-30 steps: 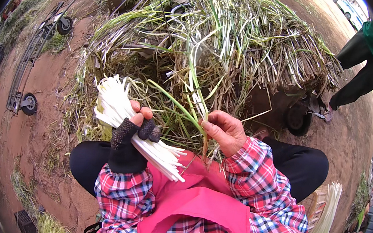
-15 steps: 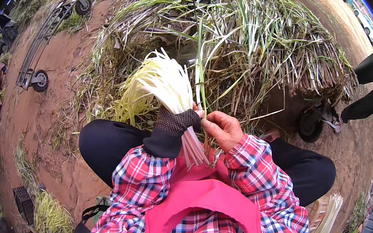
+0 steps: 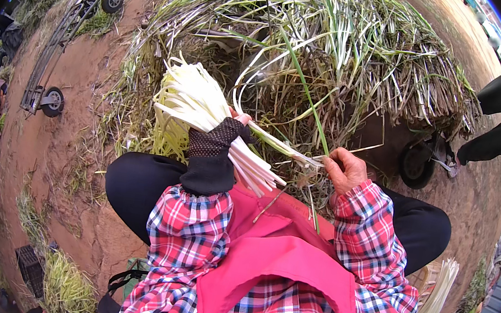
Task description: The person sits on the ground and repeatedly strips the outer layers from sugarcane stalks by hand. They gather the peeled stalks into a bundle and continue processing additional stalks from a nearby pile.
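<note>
My left hand (image 3: 219,143), in a dark mesh glove with bare fingertips, is closed around a bundle of blanched chive stalks (image 3: 188,95). Their yellowish leaves fan out to the far left, and the white cut ends point toward my lap. To its right, my bare right hand (image 3: 346,170) pinches the root end of a single chive stalk (image 3: 280,146), peeling outer leaf. That stalk runs across from my left thumb. A long green leaf (image 3: 304,85) rises from my right fingertips. Loose scraps rest on the pink apron (image 3: 276,253) beneath.
A large heap of uncleaned chives (image 3: 363,51) lies ahead on a wheeled cart (image 3: 417,164). A metal hand cart (image 3: 58,45) stands left. Pale stalks (image 3: 438,298) stand behind my right knee. A dark crate (image 3: 30,270) is lower left. A person's dark-trousered legs (image 3: 496,143) are at right.
My hands have moved apart, the left with the bundle going left and the right going right. A stalk now stretches between them, and the green leaf has tilted over.
</note>
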Demonstrator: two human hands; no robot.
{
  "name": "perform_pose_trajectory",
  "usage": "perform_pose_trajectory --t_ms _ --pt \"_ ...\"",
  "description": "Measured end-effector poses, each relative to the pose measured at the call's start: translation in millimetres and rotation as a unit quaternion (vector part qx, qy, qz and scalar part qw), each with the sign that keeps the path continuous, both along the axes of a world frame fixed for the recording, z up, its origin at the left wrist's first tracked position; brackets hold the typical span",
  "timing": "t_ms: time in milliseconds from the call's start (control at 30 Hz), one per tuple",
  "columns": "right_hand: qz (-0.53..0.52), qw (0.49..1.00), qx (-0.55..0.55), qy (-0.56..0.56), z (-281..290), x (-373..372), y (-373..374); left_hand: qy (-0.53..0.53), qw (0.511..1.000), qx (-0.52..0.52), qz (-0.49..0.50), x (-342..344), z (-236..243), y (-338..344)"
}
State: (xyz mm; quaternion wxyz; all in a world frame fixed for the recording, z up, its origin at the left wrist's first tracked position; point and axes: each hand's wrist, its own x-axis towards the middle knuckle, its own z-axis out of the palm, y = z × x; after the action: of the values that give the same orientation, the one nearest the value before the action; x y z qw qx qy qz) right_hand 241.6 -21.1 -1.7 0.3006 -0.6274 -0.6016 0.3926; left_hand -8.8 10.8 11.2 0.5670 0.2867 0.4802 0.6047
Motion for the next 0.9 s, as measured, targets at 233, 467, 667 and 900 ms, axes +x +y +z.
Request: perform_pose_trajectory --t_ms 233,467,667,900 --pt "0.094 0.984 0.148 0.004 18 -34 19 -0.017 0.999 -0.013 -0.038 7 10 -4" --pt "0.201 0.941 -0.145 0.228 24 -66 9 -0.111 0.992 -0.056 -0.006 -7 21 -5" --pt "0.154 0.922 -0.191 0.299 25 -13 -18 -0.096 0.995 -0.023 -0.018 -11 24 -3" --pt "0.109 0.980 -0.069 0.153 15 -50 -4 -0.199 0.971 -0.066 -0.116 14 18 -13"
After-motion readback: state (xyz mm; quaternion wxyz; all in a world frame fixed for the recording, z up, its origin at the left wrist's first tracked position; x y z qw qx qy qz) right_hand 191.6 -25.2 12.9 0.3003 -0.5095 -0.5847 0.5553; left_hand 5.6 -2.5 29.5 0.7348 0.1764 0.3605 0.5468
